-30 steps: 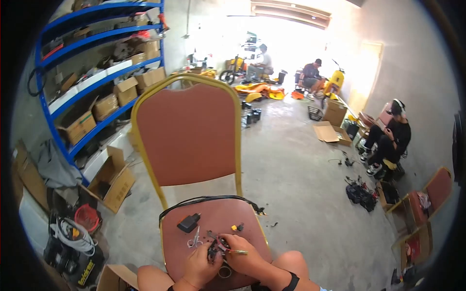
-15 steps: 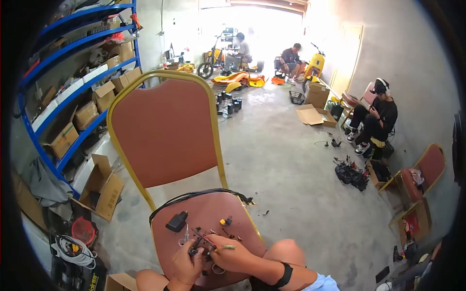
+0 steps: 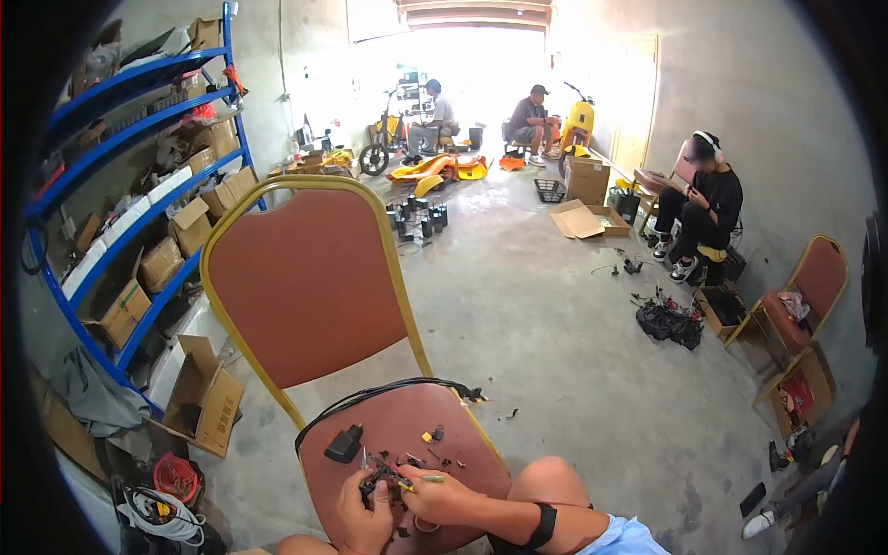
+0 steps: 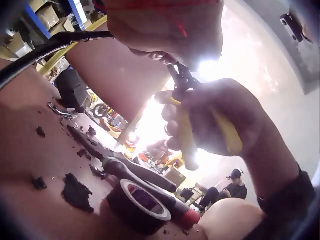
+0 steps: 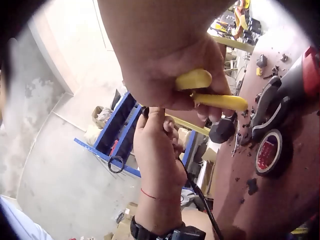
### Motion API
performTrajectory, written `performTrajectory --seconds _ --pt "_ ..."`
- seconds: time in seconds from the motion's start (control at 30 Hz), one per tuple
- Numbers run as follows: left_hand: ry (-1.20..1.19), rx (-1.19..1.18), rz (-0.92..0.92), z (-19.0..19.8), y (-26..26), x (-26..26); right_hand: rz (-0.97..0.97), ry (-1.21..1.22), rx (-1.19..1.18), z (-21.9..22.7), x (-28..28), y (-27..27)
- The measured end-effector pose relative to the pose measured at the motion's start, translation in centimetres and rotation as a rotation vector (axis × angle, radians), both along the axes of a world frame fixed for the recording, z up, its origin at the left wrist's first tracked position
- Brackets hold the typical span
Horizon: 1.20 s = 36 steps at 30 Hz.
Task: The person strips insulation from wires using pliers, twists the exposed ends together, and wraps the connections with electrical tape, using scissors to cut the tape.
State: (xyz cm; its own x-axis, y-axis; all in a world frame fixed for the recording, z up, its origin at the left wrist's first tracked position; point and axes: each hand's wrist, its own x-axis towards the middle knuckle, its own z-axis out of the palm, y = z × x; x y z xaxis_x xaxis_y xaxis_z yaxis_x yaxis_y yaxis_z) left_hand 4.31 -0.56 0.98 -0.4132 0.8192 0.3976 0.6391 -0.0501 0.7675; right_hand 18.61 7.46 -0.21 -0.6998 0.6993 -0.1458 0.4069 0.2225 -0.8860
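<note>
Both hands meet low over the red chair seat [image 3: 407,416]. My right hand [image 3: 437,500] grips yellow-handled pliers [image 4: 186,135], their dark jaws pointing at the fingertips of the left hand. My left hand [image 3: 367,516] pinches a small dark part between thumb and fingers; its kind is hidden by the fingers. A black cable [image 5: 202,197] runs from beside the left hand in the right wrist view. Beneath the hands lie a roll of black tape [image 4: 122,210], another pair of pliers with grey-and-black handles [image 4: 135,172] and several black scraps [image 4: 77,192].
A black adapter [image 3: 343,444], scissors [image 4: 59,110] and a yellow connector [image 3: 427,437] lie on the seat. Black cables [image 3: 370,392] cross its back edge. Blue shelving [image 3: 139,222] stands left, with an open carton [image 3: 208,407] below. Another person [image 3: 708,208] sits at the right.
The head view has shifted, so the room sits differently in it. My hands have stayed close together over the seat, with the right hand now turned so the yellow pliers show beside the left fingertips.
</note>
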Motion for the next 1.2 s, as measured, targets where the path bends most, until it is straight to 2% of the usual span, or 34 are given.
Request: performTrajectory --seconds 0.03,0.07,0.1,0.2,0.3,0.4,0.57,0.73,0.83,0.93,1.03,1.2 --pt "0.029 -0.065 -0.023 0.4 -0.3 -0.2 0.038 0.035 -0.029 2.8 0.7 -0.1" --pt "0.057 -0.129 -0.045 0.8 -0.5 -0.2 0.010 0.053 -0.018 2.2 0.9 -0.2" --pt "-0.022 -0.180 -0.040 1.8 -0.7 -0.1 -0.009 0.073 -0.007 1.6 0.5 -0.4" --pt "-0.186 -0.058 0.032 1.4 0.0 0.3 -0.022 0.095 -0.028 0.3 0.1 -0.8" --pt "-0.339 0.019 0.012 -0.1 0.3 -0.3 -0.030 0.070 -0.099 2.1 0.2 -1.0" --pt "-0.191 -0.032 0.037 1.1 0.1 0.1 -0.058 0.051 -0.075 2.0 -0.2 -1.1" --pt "-0.097 0.049 0.034 0.9 -0.3 -0.2 -0.092 0.007 0.071 -2.3 -1.2 -0.9" --pt "-0.009 0.126 0.031 0.6 -0.4 -0.5 -0.131 0.131 0.180 -0.5 -1.8 -1.4" --pt "-0.045 0.064 -0.010 0.9 -0.8 -1.0 -0.162 0.170 0.275 -0.2 -2.0 -1.7" --pt "0.030 0.262 -0.048 -0.1 0.0 -1.1 -0.187 0.058 0.195 0.4 -1.6 -2.0" --pt "0.025 0.202 -0.072 0.0 -0.3 -1.2 -0.228 0.062 0.100 1.3 -1.6 -2.5" --pt "0.132 0.173 -0.109 -0.3 -0.5 -1.6 -0.141 0.009 0.070 1.4 -0.9 -1.6"
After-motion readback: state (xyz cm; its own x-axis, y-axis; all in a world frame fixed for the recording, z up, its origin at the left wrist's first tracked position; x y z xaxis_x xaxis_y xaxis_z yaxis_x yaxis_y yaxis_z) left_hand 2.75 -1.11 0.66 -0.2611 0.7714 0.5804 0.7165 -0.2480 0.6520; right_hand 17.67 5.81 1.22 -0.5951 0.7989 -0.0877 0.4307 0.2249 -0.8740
